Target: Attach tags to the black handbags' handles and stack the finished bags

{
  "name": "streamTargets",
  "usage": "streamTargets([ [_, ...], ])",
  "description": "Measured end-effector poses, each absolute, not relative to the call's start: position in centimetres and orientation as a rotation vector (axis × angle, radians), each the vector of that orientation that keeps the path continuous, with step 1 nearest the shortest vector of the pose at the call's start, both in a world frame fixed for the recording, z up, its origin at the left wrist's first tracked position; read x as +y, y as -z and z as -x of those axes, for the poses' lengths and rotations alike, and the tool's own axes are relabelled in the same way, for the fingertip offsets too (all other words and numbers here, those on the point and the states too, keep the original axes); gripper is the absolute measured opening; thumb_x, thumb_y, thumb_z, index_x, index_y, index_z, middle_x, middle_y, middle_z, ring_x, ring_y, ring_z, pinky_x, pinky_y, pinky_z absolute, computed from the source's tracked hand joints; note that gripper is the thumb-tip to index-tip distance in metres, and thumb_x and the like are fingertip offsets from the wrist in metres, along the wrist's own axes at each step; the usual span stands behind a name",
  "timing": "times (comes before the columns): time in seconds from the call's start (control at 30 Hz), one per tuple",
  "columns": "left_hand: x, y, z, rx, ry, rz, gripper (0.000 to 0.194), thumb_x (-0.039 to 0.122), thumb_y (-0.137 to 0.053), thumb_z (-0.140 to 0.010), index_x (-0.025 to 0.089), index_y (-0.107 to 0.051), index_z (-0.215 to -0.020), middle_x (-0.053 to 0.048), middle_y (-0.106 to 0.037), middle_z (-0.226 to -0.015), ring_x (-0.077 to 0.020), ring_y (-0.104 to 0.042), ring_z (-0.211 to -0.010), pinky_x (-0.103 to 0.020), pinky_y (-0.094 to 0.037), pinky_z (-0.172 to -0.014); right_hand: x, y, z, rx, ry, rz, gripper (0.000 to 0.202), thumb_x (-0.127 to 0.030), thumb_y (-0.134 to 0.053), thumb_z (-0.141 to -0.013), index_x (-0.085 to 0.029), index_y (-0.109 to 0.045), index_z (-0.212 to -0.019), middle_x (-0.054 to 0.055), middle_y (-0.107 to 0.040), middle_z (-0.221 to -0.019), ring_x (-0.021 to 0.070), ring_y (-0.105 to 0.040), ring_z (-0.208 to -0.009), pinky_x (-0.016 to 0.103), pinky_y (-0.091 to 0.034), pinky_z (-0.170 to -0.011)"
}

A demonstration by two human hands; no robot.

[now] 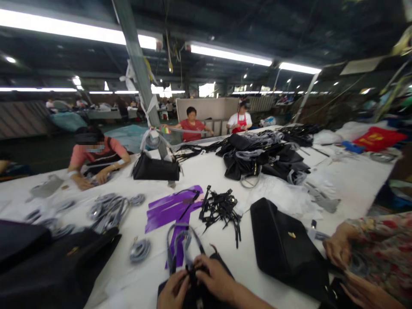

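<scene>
A black handbag with grey-wrapped handles lies at the bottom centre, partly hidden by my hands. At its top edge, by the base of the handles, my left hand has its fingers pressed together on the black material. Just to the right, my right hand is closed on the same part of the bag, its fingers bent. The small piece between my fingertips is too dark to make out. Purple strips lie beyond the handles, beside a heap of small black straps.
A large black bag lies right, near another person's hands. More black bags fill the left. A grey coil sits between. A post rises behind a small black bag. Several people work around the white table.
</scene>
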State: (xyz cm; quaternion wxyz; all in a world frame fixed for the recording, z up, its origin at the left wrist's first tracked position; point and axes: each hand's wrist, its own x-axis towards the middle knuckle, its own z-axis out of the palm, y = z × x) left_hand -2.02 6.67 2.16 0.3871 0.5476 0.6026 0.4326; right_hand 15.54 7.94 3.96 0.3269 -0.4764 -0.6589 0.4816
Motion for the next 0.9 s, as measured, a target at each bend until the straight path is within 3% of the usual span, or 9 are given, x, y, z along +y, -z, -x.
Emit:
streamTargets([
  [0.07, 6.1, -2.1, 2.4, 1.490, -1.085, -1.348, 0.032, 0.047, -0.063, -0.075, 0.019, -0.072, -0.088, -0.007, -0.072, -0.095, -0.0241, -0.068, -0.090, -0.037, -0.057, -0.082, 7.5, -5.4, -15.4, -1.638, -1.301, 1.258, 0.026, -0.025, -0.052, -0.081, -0.021, -0.060, -0.105, 0.001, -0.068, -0.084, 0.0149, -0.064, -0.072, 0.026, -0.048, -0.072],
  [0.17, 5.5, -2.3, 2.5, 1.488, -1.111, -1.390, 0.030, 0.041, -0.061, -0.079, 0.017, -0.072, -0.093, -0.010, -0.070, -0.100, -0.0218, -0.065, -0.096, -0.038, -0.053, -0.090, 7.9, -5.7, -15.1, -1.598, -1.289, 1.309, 0.019, -0.031, -0.059, -0.079, -0.020, -0.065, -0.092, 0.001, -0.069, -0.084, 0.0163, -0.063, -0.074, 0.028, -0.050, -0.074],
  [0.4, 5.0, -3.3, 2.2, 1.430, -1.113, -1.371, 0.026, 0.033, -0.058, -0.084, 0.018, -0.071, -0.101, -0.009, -0.066, -0.102, -0.0193, -0.063, -0.096, -0.035, -0.052, -0.088, 8.0, -4.3, -15.8, -1.609, -1.418, 1.236, 0.028, -0.033, -0.052, -0.084, -0.020, -0.066, -0.104, 0.004, -0.072, -0.091, 0.0180, -0.069, -0.073, 0.033, -0.054, -0.076],
  [0.73, 5.3, -3.0, 2.4, 1.377, -1.084, -1.432, 0.023, 0.029, -0.060, -0.083, 0.018, -0.072, -0.099, -0.009, -0.066, -0.103, -0.0188, -0.063, -0.096, -0.034, -0.051, -0.088, 7.9, -4.5, -15.6, -1.614, -1.394, 1.346, 0.016, -0.031, -0.057, -0.079, -0.023, -0.060, -0.092, 0.001, -0.073, -0.086, 0.0181, -0.070, -0.073, 0.032, -0.054, -0.075],
  [0.9, 5.6, -3.2, 2.7, 1.408, -1.030, -1.535, 0.018, 0.025, -0.062, -0.082, 0.019, -0.073, -0.096, -0.009, -0.070, -0.099, -0.0197, -0.063, -0.096, -0.036, -0.051, -0.090, 7.8, -4.6, -15.6, -1.785, -1.236, 1.420, 0.015, -0.031, -0.054, -0.082, -0.025, -0.061, -0.094, -0.002, -0.073, -0.079, 0.0167, -0.069, -0.067, 0.029, -0.050, -0.071],
])
